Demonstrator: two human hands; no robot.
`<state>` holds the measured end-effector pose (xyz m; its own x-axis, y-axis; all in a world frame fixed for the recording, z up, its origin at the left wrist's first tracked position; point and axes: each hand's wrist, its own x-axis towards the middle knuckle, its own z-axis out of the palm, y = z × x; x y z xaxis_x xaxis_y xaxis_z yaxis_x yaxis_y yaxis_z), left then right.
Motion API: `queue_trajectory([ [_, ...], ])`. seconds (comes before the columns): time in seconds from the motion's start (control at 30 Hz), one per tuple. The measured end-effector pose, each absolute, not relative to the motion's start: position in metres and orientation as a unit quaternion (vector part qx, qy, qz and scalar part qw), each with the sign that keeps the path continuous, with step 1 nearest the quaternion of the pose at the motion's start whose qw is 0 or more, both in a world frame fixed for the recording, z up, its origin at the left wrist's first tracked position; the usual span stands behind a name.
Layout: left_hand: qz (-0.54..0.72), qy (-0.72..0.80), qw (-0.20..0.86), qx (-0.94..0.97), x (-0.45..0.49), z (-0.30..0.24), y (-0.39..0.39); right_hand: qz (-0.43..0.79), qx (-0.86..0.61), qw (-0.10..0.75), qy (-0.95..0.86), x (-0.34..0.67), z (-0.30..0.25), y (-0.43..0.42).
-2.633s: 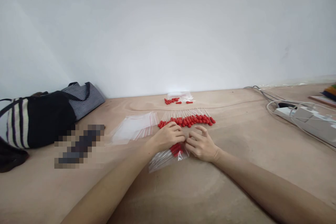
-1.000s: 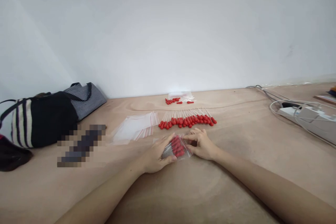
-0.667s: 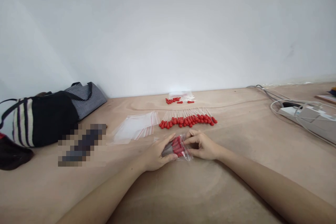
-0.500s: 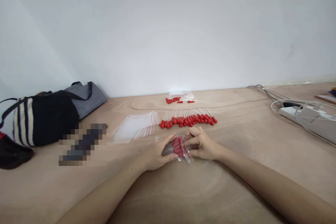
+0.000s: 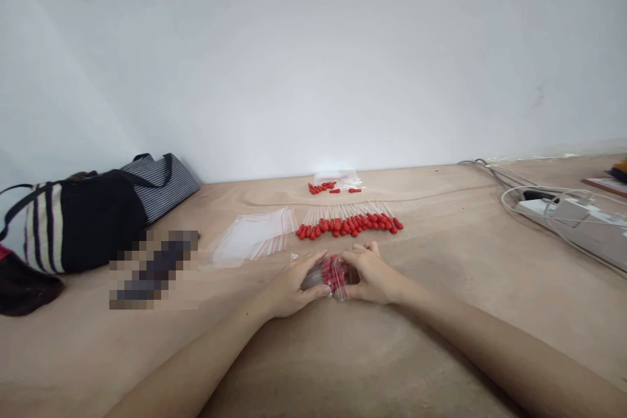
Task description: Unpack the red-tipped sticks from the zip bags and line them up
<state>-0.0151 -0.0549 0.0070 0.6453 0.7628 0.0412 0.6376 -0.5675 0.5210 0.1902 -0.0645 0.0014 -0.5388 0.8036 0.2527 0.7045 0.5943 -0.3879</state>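
Observation:
A clear zip bag (image 5: 315, 279) with red-bulbed droppers (image 5: 331, 274) in it lies on the wooden table between my two hands. From the left, my left hand (image 5: 291, 286) grips the bag's body, thumb at the near edge and fingers at the far one. My right hand (image 5: 375, 276) is curled round the zip end, its thumb low and its fingers high; some of the bag's edge is hidden there. Just beyond, a row of loose droppers (image 5: 350, 225) lies with red bulbs toward me and pale stems pointing away. A fanned stack of flat zip bags (image 5: 249, 235) sits left of the row.
Loose red bulbs (image 5: 321, 188) and another clear bag (image 5: 337, 177) lie near the wall. A black bag with white stripes (image 5: 98, 219) and a blurred-out dark object (image 5: 157, 271) are at left. On the right are a white power strip (image 5: 573, 225) and cables (image 5: 504, 176).
My right hand has moved slightly left, closing in on the zip end of the bag. That end is now folded nearer the red bulbs. My left hand stays in place.

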Motion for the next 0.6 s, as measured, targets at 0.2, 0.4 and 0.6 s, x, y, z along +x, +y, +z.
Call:
queue_trajectory([
  [0.2,0.13,0.387,0.228,0.884,-0.0162,0.0063,-0.0536,0.158,-0.449,0.203,-0.856,0.1895,0.0028,-0.0646],
  [0.4,0.108,0.391,0.226,0.886,-0.0166,0.0072,-0.0533,0.196,-0.414,0.221,-0.861,0.1893,0.0033,-0.067],
  [0.6,0.115,0.382,0.226,0.889,-0.0177,0.0047,-0.0522,0.188,-0.393,0.262,-0.861,0.1927,-0.003,-0.0622],
])
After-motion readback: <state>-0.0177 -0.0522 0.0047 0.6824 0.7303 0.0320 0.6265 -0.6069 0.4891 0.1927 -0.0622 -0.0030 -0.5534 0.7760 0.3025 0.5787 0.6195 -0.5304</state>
